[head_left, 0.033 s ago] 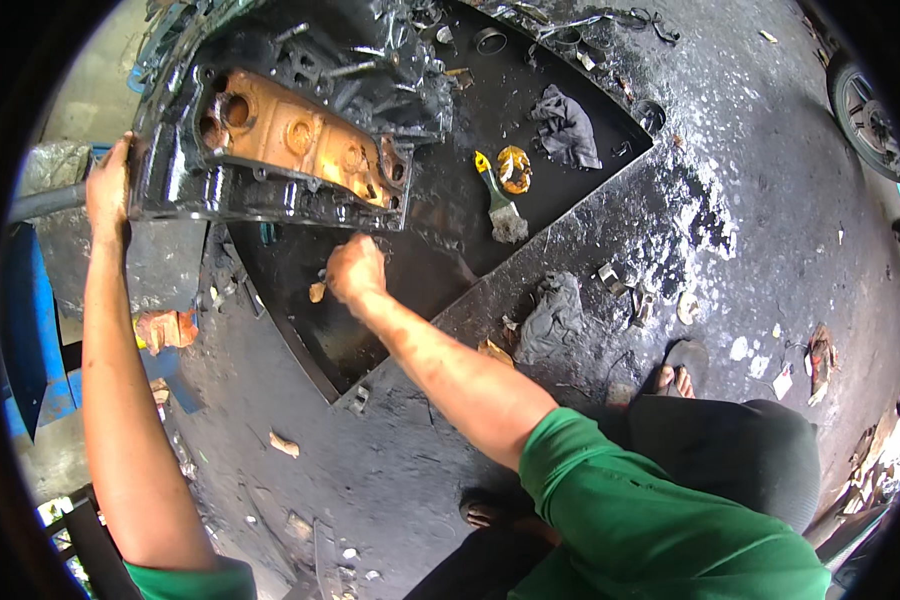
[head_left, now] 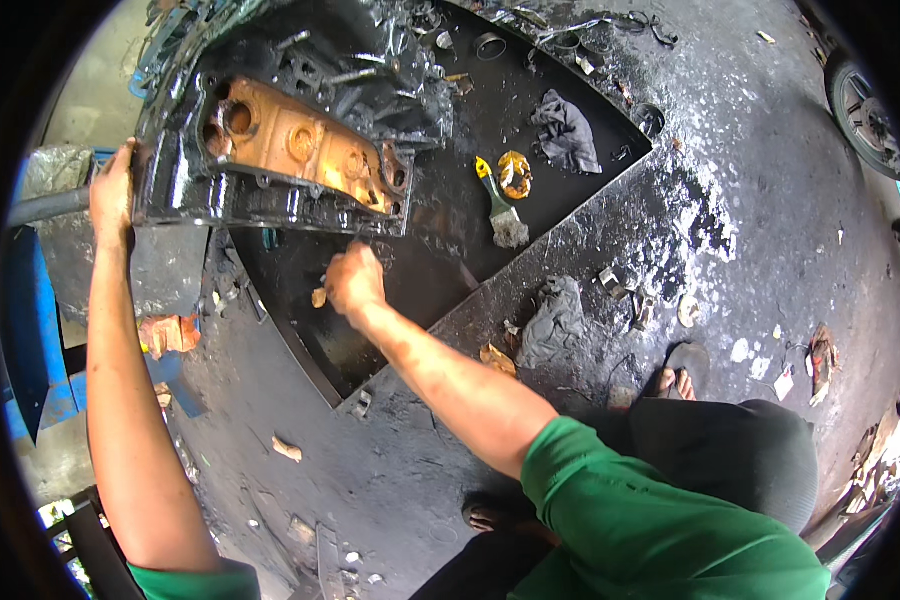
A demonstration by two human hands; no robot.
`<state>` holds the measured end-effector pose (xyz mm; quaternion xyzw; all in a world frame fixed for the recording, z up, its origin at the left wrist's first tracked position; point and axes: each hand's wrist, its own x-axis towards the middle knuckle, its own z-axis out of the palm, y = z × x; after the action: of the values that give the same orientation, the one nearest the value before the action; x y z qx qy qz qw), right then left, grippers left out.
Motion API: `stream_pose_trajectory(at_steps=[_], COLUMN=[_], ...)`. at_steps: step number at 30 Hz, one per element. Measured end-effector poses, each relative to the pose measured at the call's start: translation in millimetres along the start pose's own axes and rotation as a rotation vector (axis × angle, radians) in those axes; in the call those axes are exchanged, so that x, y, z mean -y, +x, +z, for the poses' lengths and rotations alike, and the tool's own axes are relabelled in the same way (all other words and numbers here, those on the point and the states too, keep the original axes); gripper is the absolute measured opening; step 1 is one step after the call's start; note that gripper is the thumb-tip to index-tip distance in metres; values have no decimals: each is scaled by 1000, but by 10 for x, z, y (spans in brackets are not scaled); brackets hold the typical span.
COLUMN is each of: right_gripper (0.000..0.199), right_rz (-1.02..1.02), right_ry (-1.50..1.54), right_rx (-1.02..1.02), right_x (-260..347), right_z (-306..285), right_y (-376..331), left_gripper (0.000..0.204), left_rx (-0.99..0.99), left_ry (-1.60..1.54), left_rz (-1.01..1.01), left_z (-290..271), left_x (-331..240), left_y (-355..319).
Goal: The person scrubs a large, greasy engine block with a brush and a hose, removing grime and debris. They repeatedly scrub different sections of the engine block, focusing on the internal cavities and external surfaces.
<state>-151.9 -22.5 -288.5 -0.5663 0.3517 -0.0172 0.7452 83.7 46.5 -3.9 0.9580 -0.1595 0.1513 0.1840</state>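
A dark, oily engine block [head_left: 270, 207] hangs or stands at the upper left, with an orange-tan recess [head_left: 300, 145] along its open side. My left hand [head_left: 113, 200] holds the block's left edge, fingers bent around it. Just below the block's lower edge, my right hand [head_left: 354, 280] is closed in a fist above a black metal tray [head_left: 315, 345]. Whatever is in that fist is hidden. Beside it, a small tan scrap [head_left: 318, 298] shows against the tray.
A paintbrush [head_left: 500, 207], a yellow-brown ring-shaped thing [head_left: 515, 175] and a grey rag [head_left: 567, 133] lie in the tray. Another dark rag [head_left: 555, 322] is on the oily floor. A grey bar [head_left: 48, 207] and blue metalwork [head_left: 32, 330] stand at left; a wheel [head_left: 865, 115] is far right.
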Motion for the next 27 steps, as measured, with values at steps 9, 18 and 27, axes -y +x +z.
stream_pose_trajectory(at_steps=[9,18,27], right_gripper=[30,61,58], right_rz=[-109,-111,-144], right_ry=[77,-439,-483], right_rx=[-39,57,115], right_x=[-36,-371,-589], right_z=[-7,-329,-420], right_y=[-85,-239,-127], left_gripper=[59,59,58], left_rx=[-10,2,46], left_ry=[-56,-73,-139], left_rz=[21,50,8], left_z=[22,21,6], left_x=[49,94,105], left_y=[36,45,54])
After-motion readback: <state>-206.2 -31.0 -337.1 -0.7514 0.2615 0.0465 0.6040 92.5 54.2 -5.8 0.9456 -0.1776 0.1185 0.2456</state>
